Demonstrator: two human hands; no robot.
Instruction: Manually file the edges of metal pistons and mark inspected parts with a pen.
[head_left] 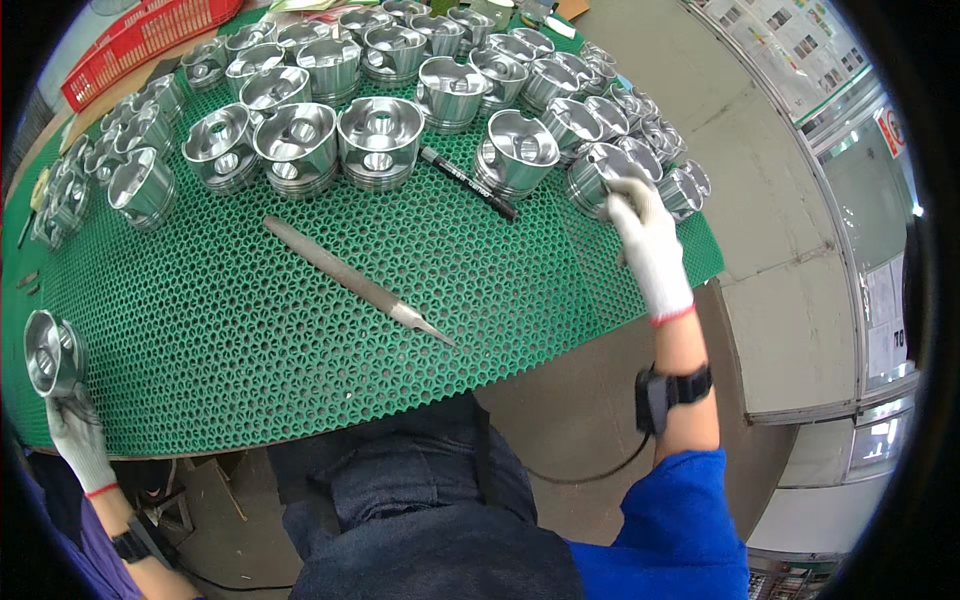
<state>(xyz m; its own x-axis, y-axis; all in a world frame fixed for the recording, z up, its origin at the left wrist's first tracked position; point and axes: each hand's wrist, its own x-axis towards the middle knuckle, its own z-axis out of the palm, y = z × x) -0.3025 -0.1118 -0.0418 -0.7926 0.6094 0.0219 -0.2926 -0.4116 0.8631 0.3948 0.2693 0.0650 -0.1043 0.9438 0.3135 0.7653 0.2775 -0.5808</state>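
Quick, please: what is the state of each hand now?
Left hand: closed, holding a metal piston.
Right hand: closed on a piston at the mat edge.

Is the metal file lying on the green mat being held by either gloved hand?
No. The metal file lies alone mid-mat; the left hand holds one piston and the right hand grips another piston.

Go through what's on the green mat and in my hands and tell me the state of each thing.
Left hand: gloved, gripping a piston.
Right hand: gloved, grasping a piston on the mat.
Metal file: lying flat, untouched.
Black marker: capped, lying flat.
Other pistons: standing, clustered.
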